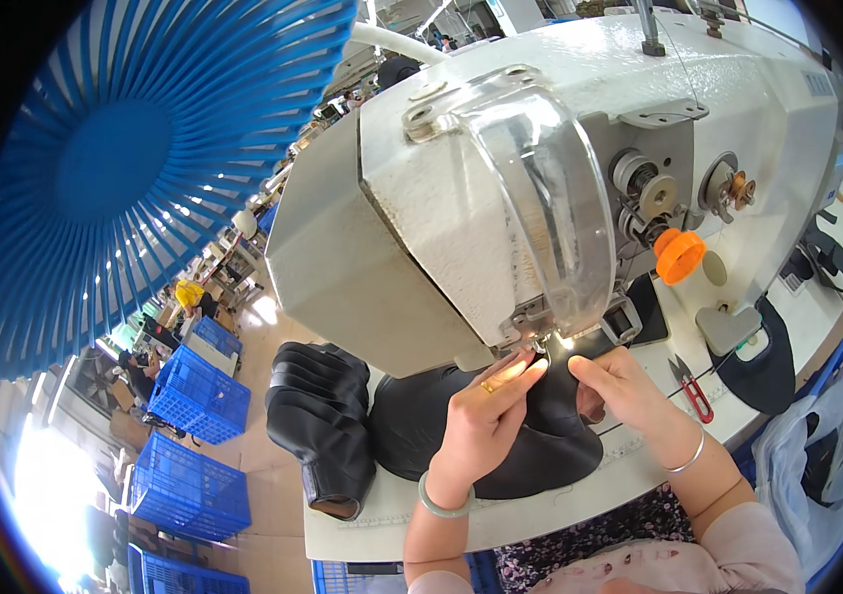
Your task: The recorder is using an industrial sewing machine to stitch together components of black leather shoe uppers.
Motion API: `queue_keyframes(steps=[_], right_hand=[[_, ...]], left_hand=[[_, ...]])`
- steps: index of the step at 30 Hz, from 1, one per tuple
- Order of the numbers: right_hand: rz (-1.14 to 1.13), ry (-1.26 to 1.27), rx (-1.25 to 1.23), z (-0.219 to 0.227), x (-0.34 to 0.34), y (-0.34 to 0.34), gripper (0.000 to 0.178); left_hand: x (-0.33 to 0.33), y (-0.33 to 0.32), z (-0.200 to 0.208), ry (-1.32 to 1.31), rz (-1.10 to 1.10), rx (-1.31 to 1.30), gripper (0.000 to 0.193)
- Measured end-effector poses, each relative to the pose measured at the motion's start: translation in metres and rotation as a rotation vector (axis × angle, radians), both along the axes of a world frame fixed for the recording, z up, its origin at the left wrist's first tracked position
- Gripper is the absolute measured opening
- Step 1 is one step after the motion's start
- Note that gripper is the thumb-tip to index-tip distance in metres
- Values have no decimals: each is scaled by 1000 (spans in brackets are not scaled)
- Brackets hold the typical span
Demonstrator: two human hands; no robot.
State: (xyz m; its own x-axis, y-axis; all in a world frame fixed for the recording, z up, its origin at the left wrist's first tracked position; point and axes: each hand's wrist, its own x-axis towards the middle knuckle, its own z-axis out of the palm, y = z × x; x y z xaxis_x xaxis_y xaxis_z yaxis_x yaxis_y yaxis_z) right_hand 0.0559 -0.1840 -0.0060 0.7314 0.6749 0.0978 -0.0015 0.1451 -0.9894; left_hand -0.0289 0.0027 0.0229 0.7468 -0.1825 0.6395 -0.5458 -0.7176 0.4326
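Black material (550, 450) held by both hands (486, 421) (631, 391) stops short of the table's front edge (362, 544).

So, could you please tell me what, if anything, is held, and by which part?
The black piece, by its part nearest the sewing machine: the right hand pinches it; the left hand touches it, grip unclear.

Two hands (481, 426) wear two bangles (445, 508) and one ring (487, 387). At least three black pieces (540, 450) lie under and beside the fingers (592, 372); right of them, one pair of scissors (700, 400); beyond, one sewing machine (421, 218) and one fan (114, 163); far left, at least four blue crates (190, 487).
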Motion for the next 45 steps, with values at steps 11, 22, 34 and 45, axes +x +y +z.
queue_keyframes(steps=[11,22,34,45], right_hand=[[-10,13,-2,2,2,-2,57],[-222,-188,-65,5,1,2,56],[-545,-302,-61,3,1,12,34],[-455,-144,-68,13,4,13,31]], left_hand=[[-4,-11,7,-54,63,104,39],[0,-4,6,-42,43,96,38],[0,-2,7,-41,1,31,34],[-3,-15,5,-82,124,108,33]])
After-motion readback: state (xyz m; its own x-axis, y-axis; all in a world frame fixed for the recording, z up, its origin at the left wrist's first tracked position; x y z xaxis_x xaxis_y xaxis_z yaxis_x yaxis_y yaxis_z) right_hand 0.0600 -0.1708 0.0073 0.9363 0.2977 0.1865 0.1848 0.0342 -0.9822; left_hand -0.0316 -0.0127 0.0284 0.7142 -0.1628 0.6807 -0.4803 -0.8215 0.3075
